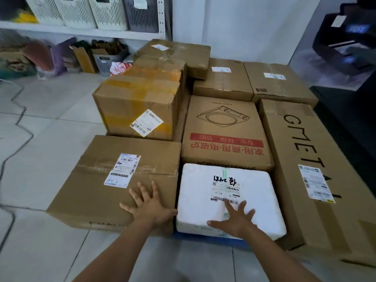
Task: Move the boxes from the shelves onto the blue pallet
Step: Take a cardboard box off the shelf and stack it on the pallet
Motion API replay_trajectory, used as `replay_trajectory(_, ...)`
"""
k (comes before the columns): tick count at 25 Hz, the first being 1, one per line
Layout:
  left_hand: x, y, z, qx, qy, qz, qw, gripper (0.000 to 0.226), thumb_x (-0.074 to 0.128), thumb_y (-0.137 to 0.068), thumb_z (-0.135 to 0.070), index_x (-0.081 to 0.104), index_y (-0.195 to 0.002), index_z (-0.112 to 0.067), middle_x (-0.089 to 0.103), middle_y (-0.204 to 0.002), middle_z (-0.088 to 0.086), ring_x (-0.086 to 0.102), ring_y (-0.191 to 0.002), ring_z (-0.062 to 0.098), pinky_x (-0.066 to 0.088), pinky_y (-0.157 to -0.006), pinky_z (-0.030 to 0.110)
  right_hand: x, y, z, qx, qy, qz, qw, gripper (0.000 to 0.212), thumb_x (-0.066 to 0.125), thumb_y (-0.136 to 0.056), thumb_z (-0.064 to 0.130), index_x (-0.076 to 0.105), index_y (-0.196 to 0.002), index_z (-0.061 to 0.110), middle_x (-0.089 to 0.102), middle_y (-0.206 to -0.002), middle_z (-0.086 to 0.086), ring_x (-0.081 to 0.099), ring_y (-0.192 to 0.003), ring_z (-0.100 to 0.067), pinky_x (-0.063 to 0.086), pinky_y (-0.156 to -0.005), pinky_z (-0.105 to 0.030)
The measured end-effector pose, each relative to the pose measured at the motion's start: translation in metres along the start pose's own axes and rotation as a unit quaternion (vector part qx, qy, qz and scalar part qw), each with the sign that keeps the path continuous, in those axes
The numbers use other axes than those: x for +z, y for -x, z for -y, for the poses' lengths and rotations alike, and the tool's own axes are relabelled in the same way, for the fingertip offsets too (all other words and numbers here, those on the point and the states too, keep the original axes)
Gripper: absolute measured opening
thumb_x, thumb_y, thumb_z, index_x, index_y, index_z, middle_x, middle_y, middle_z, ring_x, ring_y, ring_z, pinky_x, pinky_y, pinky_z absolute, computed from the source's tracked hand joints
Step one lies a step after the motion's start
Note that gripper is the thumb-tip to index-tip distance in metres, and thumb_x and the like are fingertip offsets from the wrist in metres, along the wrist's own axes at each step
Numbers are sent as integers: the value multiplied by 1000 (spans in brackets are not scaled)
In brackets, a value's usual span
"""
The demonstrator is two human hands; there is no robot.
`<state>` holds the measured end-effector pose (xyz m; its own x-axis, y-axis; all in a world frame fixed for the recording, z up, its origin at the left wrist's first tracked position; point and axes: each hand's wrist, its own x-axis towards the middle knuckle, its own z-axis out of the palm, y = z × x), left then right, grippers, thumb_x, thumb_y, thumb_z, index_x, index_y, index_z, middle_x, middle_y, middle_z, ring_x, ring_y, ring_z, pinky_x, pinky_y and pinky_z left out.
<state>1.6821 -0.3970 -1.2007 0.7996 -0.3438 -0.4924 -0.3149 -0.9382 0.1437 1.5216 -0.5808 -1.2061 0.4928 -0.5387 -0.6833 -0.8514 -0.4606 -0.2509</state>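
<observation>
Boxes crowd the blue pallet [213, 240], of which you see only a thin strip at 6 o'clock, under the near edge of the white foam box [230, 192]. Your left hand [148, 204] lies flat, fingers spread and straight, on the near right corner of the brown carton [97, 186] at 8 o'clock; it grips nothing. Your right hand [236, 218] lies the same way, palm down and fingers fanned, on the near part of the foam box's lid, just below its shipping label, and grips nothing either. The two boxes sit side by side, so your hands are near each other with the seam between the boxes running between them. Straight ahead of your right hand, at 12 o'clock, the cooker-print box [223, 135] touches the far side of the foam box. At 3 o'clock the long lettered box [305, 169] runs along the right side of both. At 11 o'clock, beyond the brown carton, the yellow-taped box [140, 102] stands taller than its neighbours. More cartons fill the far row at 12 to 1 o'clock. A white shelf [81, 31] with slotted baskets [107, 13] stands at 10 o'clock, well apart from your hands.
</observation>
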Motion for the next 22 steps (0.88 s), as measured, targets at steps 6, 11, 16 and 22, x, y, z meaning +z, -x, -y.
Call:
replay_trajectory(6, -1, -3, 1, 76, -27, 12, 997, 109, 59, -70, -64, -13, -148, -38, -28, -156, 5, -26, -143, 32, -8, -100, 76, 17, 0, -1, -28, 63, -38, 997, 115, 59, -69, 75, -16, -148, 40, -36, -153, -4, -29, -136, -51, -1, -112, -64)
replay_trajectory(11, -4, -10, 17, 98, -47, 23, 994, 110, 61, -68, -62, -12, -147, -42, -30, -155, 6, -28, -142, 32, -7, -101, 76, 11, -6, 4, -40, 72, -45, 996, 93, 53, -81, 67, -4, -150, 41, -25, -158, 2, -23, -137, -53, 3, -112, -64)
replay_trajectory(16, 0, -9, 19, 107, -51, 6, 993, 108, 59, -69, -63, -11, -148, -42, -29, -156, 7, -28, -142, 32, -8, -100, 75, 9, -4, -1, -71, 66, -57, 994, 77, 49, -88, 61, 9, -150, 42, -15, -160, 9, -19, -143, -42, 9, -113, -62)
replay_trajectory(22, 2, -10, 32, 142, -70, 8, 987, 128, 57, -51, -85, -20, -144, -43, -38, -151, 4, -33, -140, 32, -14, -102, 71, -5, -4, -29, 90, -28, -110, 989, 114, 49, -65, 85, -10, -150, 38, -27, -156, -13, -22, -142, -43, 2, -111, -66)
